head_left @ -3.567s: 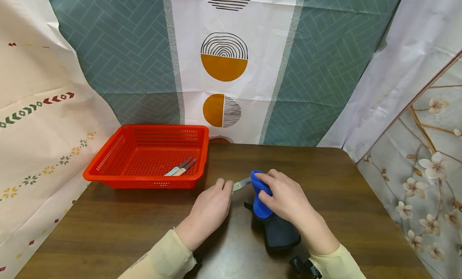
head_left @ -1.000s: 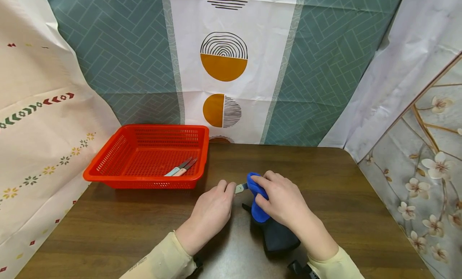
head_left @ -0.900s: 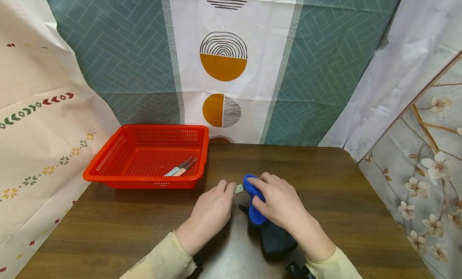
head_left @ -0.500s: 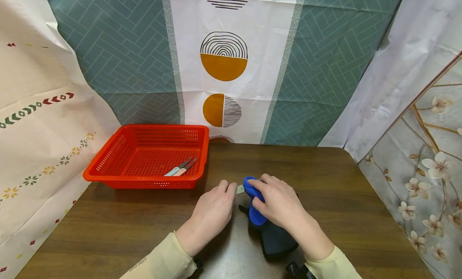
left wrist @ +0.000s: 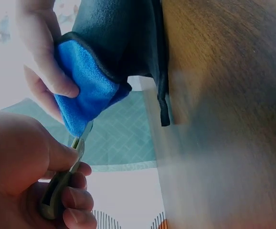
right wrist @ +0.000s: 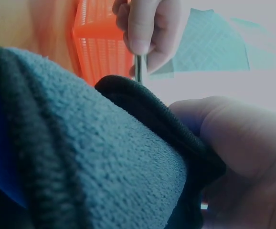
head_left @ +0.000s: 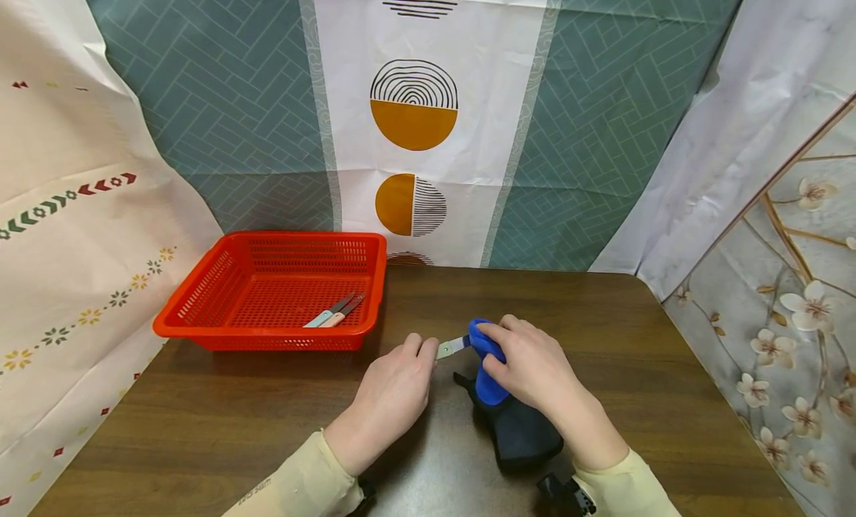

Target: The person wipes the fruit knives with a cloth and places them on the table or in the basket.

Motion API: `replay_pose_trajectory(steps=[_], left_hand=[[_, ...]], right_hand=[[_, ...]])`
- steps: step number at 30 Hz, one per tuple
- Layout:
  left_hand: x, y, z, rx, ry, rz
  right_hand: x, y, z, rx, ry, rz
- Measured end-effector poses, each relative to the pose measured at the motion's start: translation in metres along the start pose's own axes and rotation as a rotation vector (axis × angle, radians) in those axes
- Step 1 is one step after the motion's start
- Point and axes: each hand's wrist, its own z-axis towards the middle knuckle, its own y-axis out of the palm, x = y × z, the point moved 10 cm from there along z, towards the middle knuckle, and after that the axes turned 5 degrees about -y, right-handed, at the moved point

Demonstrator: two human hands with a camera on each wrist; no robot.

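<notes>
My left hand [head_left: 388, 398] grips a small knife by its pale green handle [head_left: 444, 350], with the blade pointing right. In my right hand [head_left: 531, 365] is a two-sided cloth [head_left: 491, 387], blue on one face and black on the other. Its blue face is folded around the blade, pinched between thumb and fingers, and hides the tip. Between handle and cloth a short length of blade shows. From the left wrist view, the knife [left wrist: 57, 193] enters the cloth's blue fold [left wrist: 88, 86]. The black part [head_left: 524, 431] hangs down toward the table under my right hand.
A red plastic basket [head_left: 267, 340] stands at the back left of the wooden table [head_left: 167, 428]. Inside lie two knives, one with a light blue handle [head_left: 319, 319] and one with a pink handle [head_left: 332, 320]. Patterned fabric [head_left: 414, 205] hangs behind the table.
My right hand slid the cloth left along the blade up to the handle, then back right, uncovering part of the blade. The left hand stays nearly in place, holding the knife.
</notes>
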Motion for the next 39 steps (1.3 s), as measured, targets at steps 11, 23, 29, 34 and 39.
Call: replay_pose_trajectory(steps=[11,23,29,34,39], left_hand=[[0.001,-0.004,-0.002,0.044,0.012,-0.002],[0.001,-0.005,-0.003,0.053,0.015,-0.003],[0.000,-0.002,-0.002,0.026,0.003,-0.008],[0.000,-0.002,-0.001,0.017,0.001,0.000],[0.002,-0.003,-0.001,0.024,0.010,0.007]], right_hand=[[0.020,0.000,-0.002,-0.018,0.056,0.016],[0.035,-0.010,-0.005,-0.004,0.115,-0.006],[0.011,-0.019,-0.005,0.027,0.046,-0.015],[-0.013,-0.018,-0.005,0.058,-0.028,-0.035],[-0.030,-0.009,-0.004,0.051,-0.087,-0.050]])
